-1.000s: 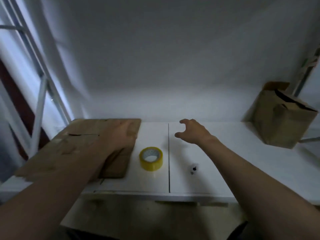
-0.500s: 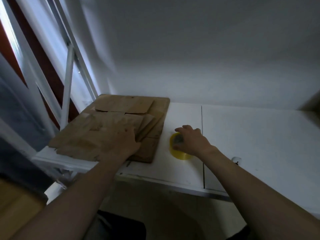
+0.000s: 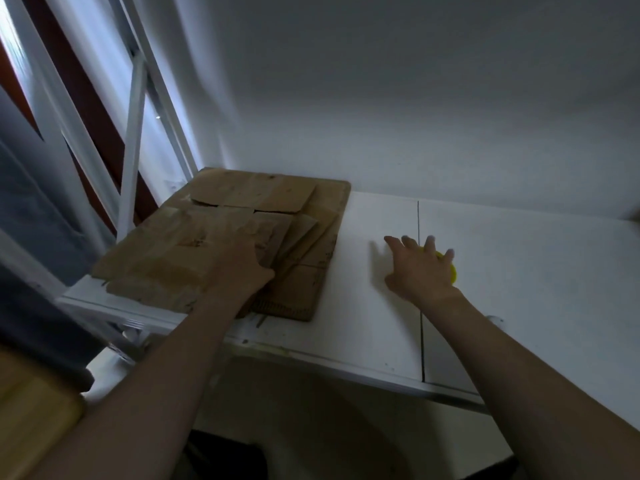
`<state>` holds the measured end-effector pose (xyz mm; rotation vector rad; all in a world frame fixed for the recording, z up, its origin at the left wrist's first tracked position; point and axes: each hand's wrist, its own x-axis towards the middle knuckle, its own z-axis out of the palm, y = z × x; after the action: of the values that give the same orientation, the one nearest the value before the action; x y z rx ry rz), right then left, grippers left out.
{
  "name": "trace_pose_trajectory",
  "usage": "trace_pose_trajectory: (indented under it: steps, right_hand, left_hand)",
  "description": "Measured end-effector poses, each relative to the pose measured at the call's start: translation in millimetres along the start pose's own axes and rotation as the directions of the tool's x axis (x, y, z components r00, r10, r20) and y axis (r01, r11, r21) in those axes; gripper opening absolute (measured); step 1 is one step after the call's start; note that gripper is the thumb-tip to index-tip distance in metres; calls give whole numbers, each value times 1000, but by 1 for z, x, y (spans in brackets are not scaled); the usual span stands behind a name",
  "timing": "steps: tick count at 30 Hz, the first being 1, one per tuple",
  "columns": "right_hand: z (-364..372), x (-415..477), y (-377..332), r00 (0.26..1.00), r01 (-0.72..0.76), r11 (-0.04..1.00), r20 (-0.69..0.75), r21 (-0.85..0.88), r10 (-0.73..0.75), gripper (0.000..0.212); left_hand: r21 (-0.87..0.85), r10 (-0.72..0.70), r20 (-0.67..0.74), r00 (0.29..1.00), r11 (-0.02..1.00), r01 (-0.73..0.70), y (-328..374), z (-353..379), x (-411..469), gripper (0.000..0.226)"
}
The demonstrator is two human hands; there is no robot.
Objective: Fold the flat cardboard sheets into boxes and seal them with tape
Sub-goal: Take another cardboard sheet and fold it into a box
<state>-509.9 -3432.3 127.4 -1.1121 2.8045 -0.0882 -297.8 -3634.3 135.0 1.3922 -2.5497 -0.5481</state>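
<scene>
On my feed the left hand (image 3: 242, 268) lies on the stack of flat cardboard sheets (image 3: 221, 237) at the left end of the white worktop (image 3: 519, 265). Its fingers melt into the brown in the dim light, so I cannot tell whether they lie flat or grip a sheet's edge. The right hand (image 3: 420, 270) is spread wide, fingers straight and blurred, over the yellow tape roll (image 3: 450, 271) beside the worktop's seam. Only a sliver of the roll shows past the palm, and I cannot make out whether the palm presses on it.
</scene>
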Motion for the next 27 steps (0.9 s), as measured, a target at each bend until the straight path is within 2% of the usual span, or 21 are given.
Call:
trace_pose_trajectory:
  steps: [4,8,11,13,17,19,21,25,27]
  right_hand:
    - [-2,-1,-5,998,61,991,-7,122,-61,74]
    - [-1,-1,-14,996,93,971,-8,222,-94,65]
    - [0,-1,-22,992,129,953,-31,275,-126,59]
    - [0,-2,-28,989,150,940,-49,307,-142,57]
    - [0,-4,-42,980,198,917,-72,345,-184,52]
    - [2,-6,-49,979,204,914,-73,352,-190,51]
    - [3,-8,-56,978,210,913,-66,348,-200,50]
    - [5,-10,-71,975,220,907,-61,358,-213,49]
    - [6,-10,-78,974,225,903,-62,366,-217,49]
  left_hand:
    - [13,26,-77,997,1000,-25,5,-11,-1,33]
    - [59,53,-141,989,997,-45,1,-22,-1,53]
    - [106,50,-202,978,994,-29,-12,-30,1,40]
    - [126,24,-216,976,992,4,-25,-34,3,46]
    - [36,-95,-75,993,995,98,-55,-35,2,61]
    - [-46,-95,-19,995,994,94,-69,-32,-1,70]
    - [-104,-73,-41,997,992,68,-80,-30,-2,69]
    - [-111,-78,-89,993,991,68,-93,-34,5,58]
    - [-107,-76,-54,996,992,70,-97,-36,8,66]
